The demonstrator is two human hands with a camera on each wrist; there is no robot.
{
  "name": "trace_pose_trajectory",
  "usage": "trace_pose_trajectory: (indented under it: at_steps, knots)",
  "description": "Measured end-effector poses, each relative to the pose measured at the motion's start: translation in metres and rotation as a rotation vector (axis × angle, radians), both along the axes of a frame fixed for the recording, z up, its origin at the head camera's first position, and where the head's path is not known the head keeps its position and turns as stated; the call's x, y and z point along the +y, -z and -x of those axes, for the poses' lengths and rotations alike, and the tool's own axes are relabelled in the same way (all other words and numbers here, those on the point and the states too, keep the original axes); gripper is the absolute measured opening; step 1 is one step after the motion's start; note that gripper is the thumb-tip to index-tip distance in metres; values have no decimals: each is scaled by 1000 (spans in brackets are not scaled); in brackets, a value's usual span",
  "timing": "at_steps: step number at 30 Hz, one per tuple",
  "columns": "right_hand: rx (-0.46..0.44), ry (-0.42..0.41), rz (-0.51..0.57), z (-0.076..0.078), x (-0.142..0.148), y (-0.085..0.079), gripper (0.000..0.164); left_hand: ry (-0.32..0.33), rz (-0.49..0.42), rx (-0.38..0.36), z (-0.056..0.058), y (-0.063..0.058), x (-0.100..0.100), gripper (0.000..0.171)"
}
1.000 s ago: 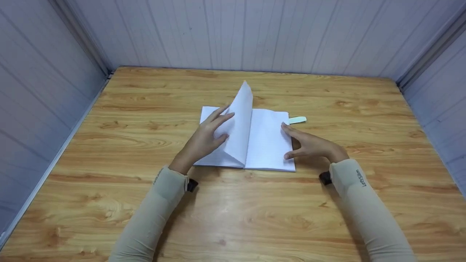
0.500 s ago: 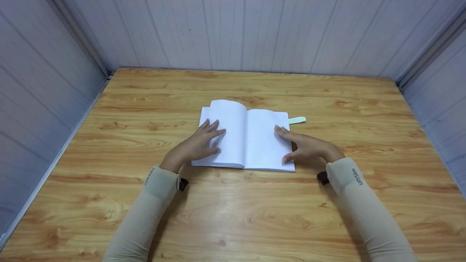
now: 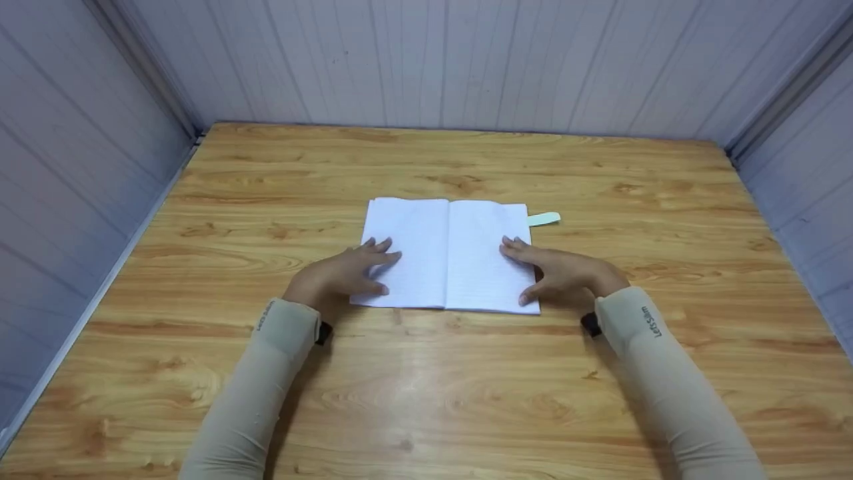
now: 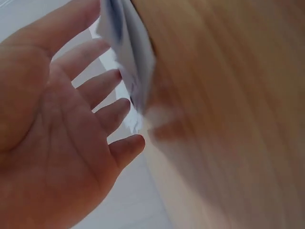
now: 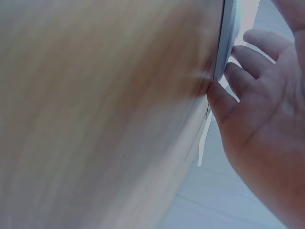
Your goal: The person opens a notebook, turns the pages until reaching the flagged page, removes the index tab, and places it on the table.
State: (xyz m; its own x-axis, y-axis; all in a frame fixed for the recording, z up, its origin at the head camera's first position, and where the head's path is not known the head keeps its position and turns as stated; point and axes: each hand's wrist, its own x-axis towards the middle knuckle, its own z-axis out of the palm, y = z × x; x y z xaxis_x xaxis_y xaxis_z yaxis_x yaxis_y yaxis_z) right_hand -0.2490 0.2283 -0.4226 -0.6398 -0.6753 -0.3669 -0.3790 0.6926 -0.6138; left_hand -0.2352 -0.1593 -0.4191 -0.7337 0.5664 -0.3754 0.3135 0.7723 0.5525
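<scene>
An open notebook point(image 3: 446, 257) with faintly lined white pages lies flat on the wooden table in the head view. My left hand point(image 3: 343, 272) rests with spread fingers on the outer edge of the left page. On the right page's outer edge, my right hand point(image 3: 566, 272) lies likewise, fingertips and thumb on the paper. A pale green strip point(image 3: 544, 219) sticks out from the notebook's right side, beyond the right fingertips. Extended fingers point(image 4: 102, 95) show beside the page edges in the left wrist view. In the right wrist view the little finger touches the notebook's edge point(image 5: 224, 43).
The wood-grain table point(image 3: 426, 387) extends around the notebook on all sides. Pale panelled walls point(image 3: 426, 63) stand behind it and at both sides. Each wrist carries a small dark device, such as the one at the right wrist point(image 3: 590, 325).
The raised page has come down onto the left side and now lies flat. My left hand moved left and toward me with it; my right hand shifted only slightly on the right page.
</scene>
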Motion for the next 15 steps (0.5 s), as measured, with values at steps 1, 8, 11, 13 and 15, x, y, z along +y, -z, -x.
trace_pose_trajectory:
  at_steps: [1, 8, 11, 13, 15]
  knots:
    - [-2, 0, -12, 0, 0, -1, 98, -6, 3, -6, 0, 0, -1, 67]
    - [6, -26, -66, 2, 0, -2, 98, -34, -9, -58, -1, 0, -5, 71]
    - [1, -46, -67, 3, 0, -4, 100, -40, -15, -68, -1, -1, -5, 71]
    - [-2, -54, -75, 4, -1, -4, 102, -41, -18, -69, -1, 0, -5, 71]
    - [-3, -65, -78, 4, -1, -5, 103, -34, -17, -63, -1, 0, -6, 71]
